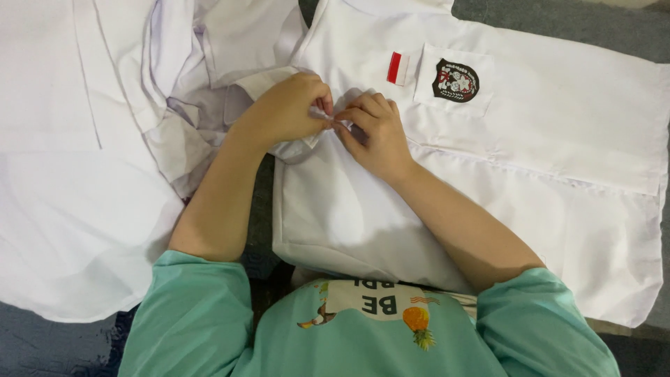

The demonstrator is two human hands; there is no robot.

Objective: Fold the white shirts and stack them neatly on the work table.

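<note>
— What are the hands doing?

— The left hand [289,108] and the right hand [373,132] are close together. Both pinch the front edge of the white cotton shirt with a dark badge on its pocket [530,160]. It lies flat on the grey floor [42,349], in front of the person.

— Is it a button?

— I think so, but it is too small to see. Next the fingers need a slow, tiny push.

— And the other white cloth [70,209]?

— It lies crumpled on the left.
</note>
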